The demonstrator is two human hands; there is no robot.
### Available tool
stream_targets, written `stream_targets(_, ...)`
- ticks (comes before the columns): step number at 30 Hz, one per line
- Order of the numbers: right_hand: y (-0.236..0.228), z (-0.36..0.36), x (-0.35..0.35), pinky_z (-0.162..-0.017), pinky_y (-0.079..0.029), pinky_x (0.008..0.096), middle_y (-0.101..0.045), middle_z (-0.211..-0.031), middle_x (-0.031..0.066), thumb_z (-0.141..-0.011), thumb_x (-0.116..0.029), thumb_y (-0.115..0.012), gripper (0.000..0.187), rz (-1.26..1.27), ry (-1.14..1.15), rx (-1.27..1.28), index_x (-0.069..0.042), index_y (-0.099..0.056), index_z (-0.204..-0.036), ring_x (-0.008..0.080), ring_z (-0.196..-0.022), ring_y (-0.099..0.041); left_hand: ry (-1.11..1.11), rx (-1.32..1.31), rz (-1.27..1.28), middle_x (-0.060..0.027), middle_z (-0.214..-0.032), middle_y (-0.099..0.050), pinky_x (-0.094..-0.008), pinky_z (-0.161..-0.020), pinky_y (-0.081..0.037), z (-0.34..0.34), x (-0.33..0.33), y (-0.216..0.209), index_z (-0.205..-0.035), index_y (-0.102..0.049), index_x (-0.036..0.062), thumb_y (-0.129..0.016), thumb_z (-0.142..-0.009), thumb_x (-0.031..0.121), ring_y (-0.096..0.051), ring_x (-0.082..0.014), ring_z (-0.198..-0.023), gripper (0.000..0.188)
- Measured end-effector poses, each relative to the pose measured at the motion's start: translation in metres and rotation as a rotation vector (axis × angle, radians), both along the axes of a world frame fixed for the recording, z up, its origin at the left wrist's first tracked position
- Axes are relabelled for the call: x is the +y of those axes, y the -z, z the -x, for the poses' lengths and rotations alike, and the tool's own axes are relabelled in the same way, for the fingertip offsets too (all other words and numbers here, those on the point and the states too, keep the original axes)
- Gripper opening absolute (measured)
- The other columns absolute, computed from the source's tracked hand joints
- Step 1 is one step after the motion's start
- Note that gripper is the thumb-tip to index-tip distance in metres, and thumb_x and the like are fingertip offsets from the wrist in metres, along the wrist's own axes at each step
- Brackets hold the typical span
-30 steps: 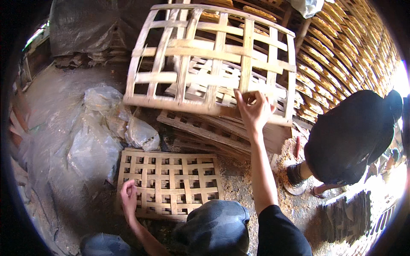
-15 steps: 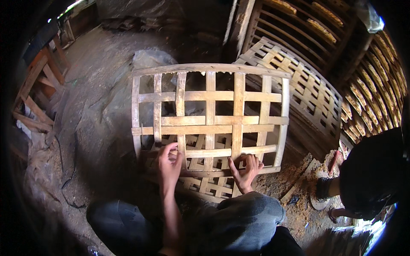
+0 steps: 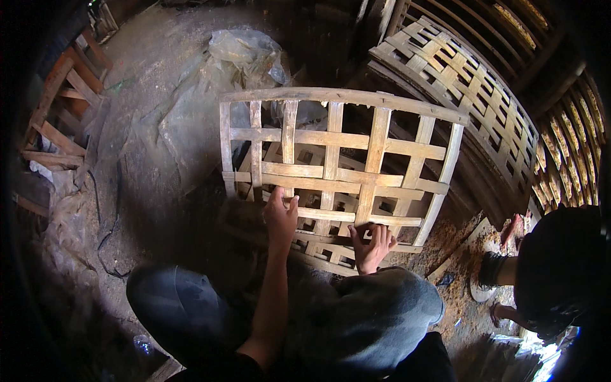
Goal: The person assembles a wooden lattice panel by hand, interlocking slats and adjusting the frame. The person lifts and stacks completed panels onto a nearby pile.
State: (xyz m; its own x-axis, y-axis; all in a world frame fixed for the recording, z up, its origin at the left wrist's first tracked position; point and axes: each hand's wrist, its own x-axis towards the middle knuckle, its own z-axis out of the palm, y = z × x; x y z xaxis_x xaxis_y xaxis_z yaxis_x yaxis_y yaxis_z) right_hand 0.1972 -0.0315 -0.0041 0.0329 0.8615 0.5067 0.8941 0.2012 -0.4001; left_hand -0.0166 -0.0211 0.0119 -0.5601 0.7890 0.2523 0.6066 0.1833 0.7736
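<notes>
In front of me a woven bamboo lattice panel (image 3: 380, 135) stands tilted, with wide flat slats crossing inside a wooden frame. My left hand (image 3: 281, 219) is closed at one upright slat in the panel's lower left, thumb and fingers pinching it just under a crossing strip. At the lower rail, right of the middle, my right hand (image 3: 372, 248) curls its fingers over the lattice with the thumb raised; its fingertips are partly hidden. Beneath the panel, more woven lattice (image 3: 328, 254) shows through the gaps.
Several finished lattice panels (image 3: 471, 89) lean in a stack at the right, by a slatted wall (image 3: 566, 137). Crumpled plastic sheeting (image 3: 245, 51) lies beyond. Wooden framing (image 3: 63, 95) stands at the left. Another person's leg (image 3: 506, 270) is close on the right, near scattered shavings (image 3: 455, 254).
My left hand has moved up the panel onto the upright slat. My right hand stays at the lower rail. The view has shifted, and the panel now slopes more down to the right.
</notes>
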Motion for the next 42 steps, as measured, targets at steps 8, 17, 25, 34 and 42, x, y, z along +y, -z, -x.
stream_targets(8,0.026,-0.012,-0.023,-0.076,-0.036,0.0394,-0.058,-0.092,0.0016,-0.075,-0.028,-0.068,0.024,0.221,-0.157,-0.123,-0.013,-0.061,-0.092,0.024,-0.089,-0.054,0.022,0.041,-0.025,-0.0168,-0.078,-0.057,-0.0399,-0.061,-0.043,-0.003,-0.005,0.04,-0.094,-0.052,-0.0021,-0.064,-0.081,0.014,-0.054,-0.0309,-0.068,0.024)
stream_targets(17,0.003,-0.037,-0.003,-0.07,-0.052,0.0339,-0.067,-0.089,0.0089,-0.074,-0.019,-0.069,0.024,0.709,-0.375,0.144,-0.01,-0.066,-0.097,0.0206,-0.078,-0.066,0.009,-0.024,0.059,-0.0188,-0.088,-0.06,-0.0448,-0.071,-0.043,-0.009,-0.008,0.05,-0.102,-0.054,-0.0024,-0.062,-0.081,0.015,-0.055,-0.0372,-0.082,0.028)
stream_targets(25,-0.083,-0.032,0.052,-0.064,-0.05,0.0302,-0.065,-0.081,0.0107,-0.077,-0.009,-0.067,0.017,0.373,-0.324,0.229,-0.003,-0.065,-0.093,0.0195,-0.07,-0.065,-0.002,-0.06,0.038,-0.0173,-0.089,-0.06,-0.0441,-0.072,-0.043,-0.011,-0.015,0.047,-0.106,-0.054,-0.0015,-0.062,-0.082,0.018,-0.055,-0.0361,-0.083,0.031)
stream_targets(34,-0.074,-0.007,0.05,-0.06,-0.051,0.031,-0.066,-0.08,0.0076,-0.077,-0.014,-0.068,0.018,0.379,-0.37,0.171,-0.008,-0.066,-0.094,0.0196,-0.067,-0.066,-0.041,-0.061,0.018,-0.0215,-0.094,-0.06,-0.0443,-0.073,-0.044,-0.01,-0.015,0.053,-0.102,-0.055,-0.0027,-0.063,-0.082,0.021,-0.057,-0.0388,-0.088,0.032)
stream_targets(42,-0.058,0.018,0.033,-0.061,-0.05,0.0313,-0.065,-0.079,0.008,-0.08,-0.017,-0.066,0.014,0.466,-0.402,0.143,-0.008,-0.066,-0.091,0.0205,-0.068,-0.064,-0.082,-0.027,0.028,-0.0222,-0.099,-0.06,-0.0435,-0.081,-0.044,-0.005,-0.019,0.063,-0.108,-0.055,-0.0037,-0.064,-0.082,0.022,-0.056,-0.038,-0.095,0.038)
